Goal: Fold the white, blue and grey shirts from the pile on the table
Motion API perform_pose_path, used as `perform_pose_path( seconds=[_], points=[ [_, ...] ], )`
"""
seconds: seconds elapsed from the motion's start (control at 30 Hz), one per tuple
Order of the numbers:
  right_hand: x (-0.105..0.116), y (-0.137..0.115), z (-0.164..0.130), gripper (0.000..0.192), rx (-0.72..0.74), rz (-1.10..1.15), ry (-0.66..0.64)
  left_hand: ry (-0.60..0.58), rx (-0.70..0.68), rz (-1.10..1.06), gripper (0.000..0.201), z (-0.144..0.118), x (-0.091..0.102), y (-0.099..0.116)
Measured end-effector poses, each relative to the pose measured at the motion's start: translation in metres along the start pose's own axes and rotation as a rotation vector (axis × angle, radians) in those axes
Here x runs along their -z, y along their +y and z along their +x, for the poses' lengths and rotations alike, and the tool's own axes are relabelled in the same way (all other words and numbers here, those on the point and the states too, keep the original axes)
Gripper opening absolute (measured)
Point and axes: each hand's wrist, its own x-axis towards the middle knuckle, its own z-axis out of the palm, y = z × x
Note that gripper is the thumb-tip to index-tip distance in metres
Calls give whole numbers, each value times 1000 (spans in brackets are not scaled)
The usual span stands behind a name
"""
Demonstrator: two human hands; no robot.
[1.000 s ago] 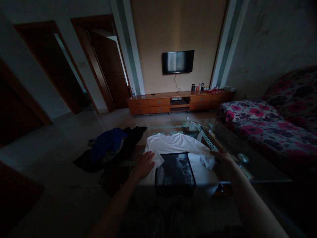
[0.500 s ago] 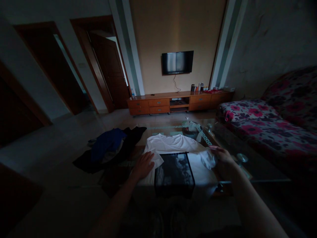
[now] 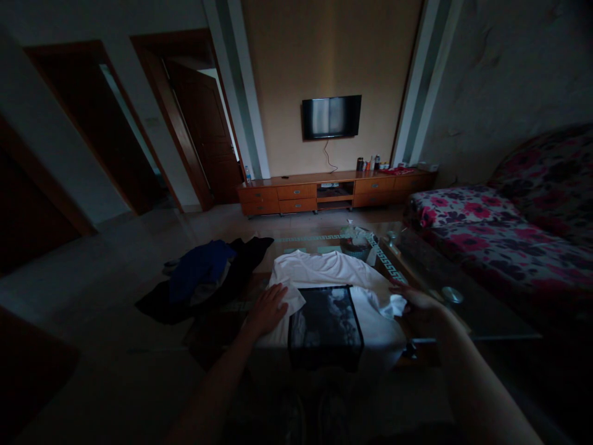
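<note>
A white t-shirt (image 3: 324,269) with a dark square print (image 3: 325,321) lies spread on a glass coffee table (image 3: 482,312) in front of me. My left hand (image 3: 267,307) lies flat on the shirt's folded-in left sleeve. My right hand (image 3: 417,303) grips the bunched right sleeve (image 3: 393,305) at the shirt's right edge. The room is dim and finger detail is hard to make out.
A heap of dark and blue clothes (image 3: 204,269) lies on the table's left part. A small cluttered dish (image 3: 359,242) sits at the far end. A floral sofa (image 3: 504,228) runs along the right. A TV cabinet (image 3: 333,188) and doors stand beyond.
My right hand has pulled the right sleeve slightly inward and toward me, bunching it. My left hand has stayed pressed on the left sleeve.
</note>
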Motion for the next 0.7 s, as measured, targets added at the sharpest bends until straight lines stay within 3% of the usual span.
perform_pose_path(
  seconds=[0.07,0.23,0.3,0.43,0.5,0.57,0.63,0.7],
  points=[
    [-3,-1,-1,41,-16,53,-68,2,-2,5,56,0,1,1],
    [-8,-5,1,51,86,141,-84,-3,1,20,56,0,3,2],
    [-6,-6,1,48,74,-25,-12,-7,5,19,55,0,4,3],
    [-7,-14,2,40,53,-367,282,-8,15,9,55,1,4,3],
    [-23,-21,-1,49,117,-403,371,-6,14,1,55,1,3,2],
    [-52,-28,-8,60,264,-446,385,-1,6,-3,56,2,1,0],
    [-88,-31,-20,71,513,-563,197,1,-4,0,56,2,0,-1],
    [-121,-30,-32,91,583,-660,-129,0,-6,10,56,2,-1,-1]
  ],
)
